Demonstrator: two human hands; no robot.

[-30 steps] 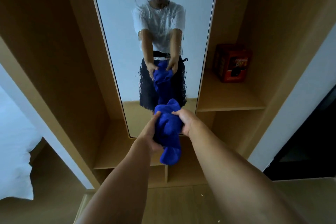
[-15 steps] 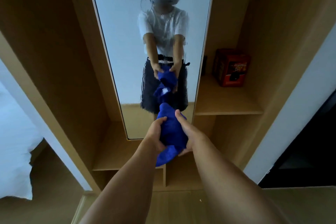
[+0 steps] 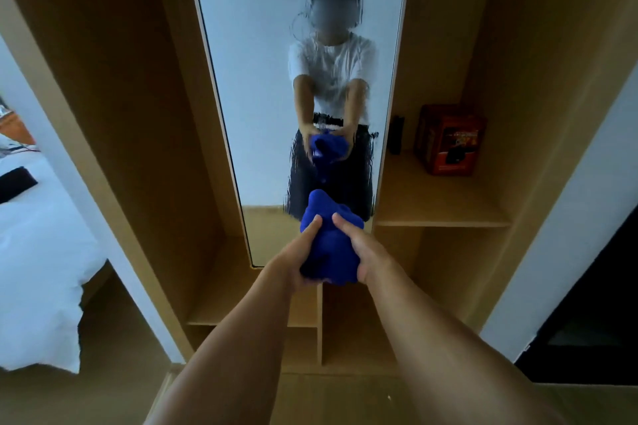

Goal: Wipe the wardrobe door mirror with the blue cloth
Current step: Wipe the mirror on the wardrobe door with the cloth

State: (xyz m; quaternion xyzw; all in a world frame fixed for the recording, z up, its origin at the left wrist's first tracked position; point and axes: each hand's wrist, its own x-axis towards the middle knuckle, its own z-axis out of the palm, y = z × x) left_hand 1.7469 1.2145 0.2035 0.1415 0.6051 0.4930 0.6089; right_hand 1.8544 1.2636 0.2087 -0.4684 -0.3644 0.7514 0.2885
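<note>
A tall narrow mirror stands in the middle of the wooden wardrobe, streaked with wet smears over the reflected person. In front of its lower edge I hold a bunched blue cloth with both hands. My left hand grips its left side, thumb on top. From the right my right hand grips it, fingers curled around the bundle. Whether the cloth touches the glass I cannot tell.
A red box and a small dark object sit on the shelf right of the mirror. Open wooden compartments lie below. A bed with white bedding is at the left. A dark doorway is at the right.
Both hands have gathered the hanging cloth into a tighter bundle. The view has tilted down, so the mirror and the reflection sit lower in the frame.
</note>
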